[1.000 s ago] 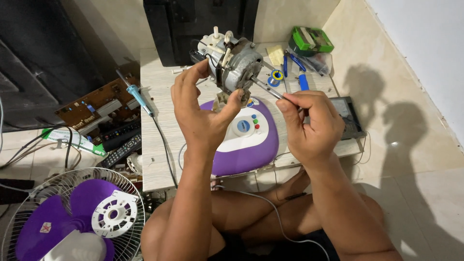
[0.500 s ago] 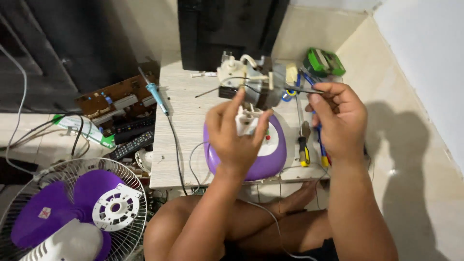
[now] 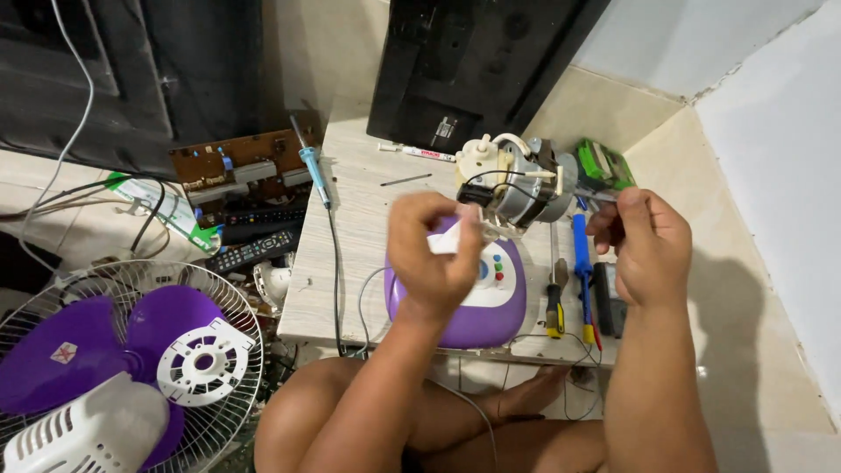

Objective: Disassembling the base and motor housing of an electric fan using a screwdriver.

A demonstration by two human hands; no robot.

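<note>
Sitting cross-legged on the floor, knees nearest the camera, low wooden board (image 3: pixel 350 289) in front of me.

To my left on the floor, the fan guard (image 3: pixel 105 298) is lying flat with purple blades (image 3: pixel 79 350) in it; 1 blade is carrying a small pale square sticker with a red mark. A white ribbed cover (image 3: pixel 79 434) and a white hub disc (image 3: pixel 201 359) are resting on top.

My left hand (image 3: pixel 438 254) is curled narrow, fingertips pinching the white bracket at the bottom of the fan motor (image 3: pixel 517 188). Under that hand the purple fan base (image 3: pixel 464 302) is sitting on the board, its white panel showing coloured round buttons.

My right hand (image 3: pixel 644 245) is closed around a thin tool shaft pointing at the motor's right side; I cannot tell what tool it is. Below it, 2 screwdrivers (image 3: pixel 578 263) are lying on the board, 1 blue-handled, 1 yellow-and-black.

The motor is hanging in the air between both hands, above the far edge of the base: grey round metal housing, cream plastic gearbox on top, black wires looping across it.

Further back: soldering iron (image 3: pixel 311 166) with blue grip, brown circuit board (image 3: pixel 245 166), black remote (image 3: pixel 254 250), a white marker pen (image 3: pixel 420 153), a green box (image 3: pixel 604 166). Farthest, a black panel (image 3: pixel 473 70) is leaning on the wall with a small white rectangular label low on it.
</note>
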